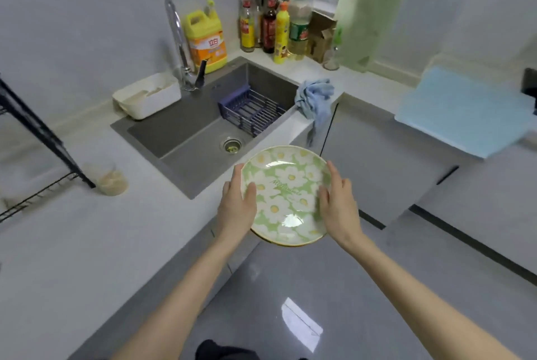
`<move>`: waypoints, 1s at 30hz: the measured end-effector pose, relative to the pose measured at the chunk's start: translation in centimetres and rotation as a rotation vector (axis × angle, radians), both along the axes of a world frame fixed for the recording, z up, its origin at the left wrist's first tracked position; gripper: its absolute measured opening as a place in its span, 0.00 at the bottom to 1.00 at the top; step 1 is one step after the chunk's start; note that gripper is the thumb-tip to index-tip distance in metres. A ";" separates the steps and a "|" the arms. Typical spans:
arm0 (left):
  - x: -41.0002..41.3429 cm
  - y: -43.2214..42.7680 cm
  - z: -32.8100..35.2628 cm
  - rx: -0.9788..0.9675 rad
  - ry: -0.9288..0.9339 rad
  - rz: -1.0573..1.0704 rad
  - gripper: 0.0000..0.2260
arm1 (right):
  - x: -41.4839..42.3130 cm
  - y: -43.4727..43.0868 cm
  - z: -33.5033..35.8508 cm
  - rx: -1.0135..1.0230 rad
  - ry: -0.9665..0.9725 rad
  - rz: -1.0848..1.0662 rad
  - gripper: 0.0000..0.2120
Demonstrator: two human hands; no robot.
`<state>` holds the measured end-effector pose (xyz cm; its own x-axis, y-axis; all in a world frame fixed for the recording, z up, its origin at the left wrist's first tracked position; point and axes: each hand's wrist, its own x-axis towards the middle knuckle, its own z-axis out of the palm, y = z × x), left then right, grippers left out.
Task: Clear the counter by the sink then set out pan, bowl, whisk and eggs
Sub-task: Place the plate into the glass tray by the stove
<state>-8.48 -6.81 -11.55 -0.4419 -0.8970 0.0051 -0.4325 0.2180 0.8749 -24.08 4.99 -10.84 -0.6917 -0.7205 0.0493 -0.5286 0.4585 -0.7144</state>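
A green plate with white flowers (286,194) is held in the air in front of the counter's edge, just right of the sink (186,124). My left hand (236,202) grips its left rim with the thumb on top. My right hand (335,199) holds the right rim, thumb lying on the plate's face. The plate tilts slightly toward me. No pan, whisk or eggs appear in view.
A white container (148,95) sits left of the tap (181,42). A blue rack (251,111) lies in the sink. A blue cloth (315,98) hangs over the counter corner. Bottles (270,25) stand at the back. A small glass jar (112,179) sits by a black rack (37,138).
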 end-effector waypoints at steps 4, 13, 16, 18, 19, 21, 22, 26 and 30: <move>-7.7 4.4 0.6 -0.014 0.047 -0.149 0.11 | -6.0 6.6 1.3 0.003 0.003 -0.143 0.24; -22.6 12.9 2.5 -0.023 0.064 -0.468 0.11 | -16.1 18.5 2.5 -0.018 -0.006 -0.487 0.24; -27.6 15.3 2.8 -0.023 0.083 -0.586 0.10 | -19.5 21.8 2.7 -0.027 0.007 -0.592 0.24; -30.5 16.4 2.9 -0.024 0.106 -0.657 0.11 | -21.4 23.4 2.8 -0.035 0.004 -0.637 0.23; -32.6 17.2 2.9 -0.018 0.109 -0.693 0.12 | -22.8 24.5 2.8 -0.039 0.006 -0.668 0.23; -35.6 18.1 2.7 -0.007 0.105 -0.736 0.13 | -24.8 25.8 2.8 -0.041 0.007 -0.710 0.23; -37.0 18.6 2.8 0.002 0.103 -0.759 0.13 | -25.8 26.3 2.8 -0.043 0.005 -0.731 0.23; -44.8 20.9 2.6 0.040 0.101 -0.836 0.15 | -31.8 28.9 2.8 -0.045 0.001 -0.825 0.23; -52.5 23.3 2.9 0.053 0.141 -0.910 0.10 | -37.9 31.4 3.4 -0.036 0.013 -0.893 0.21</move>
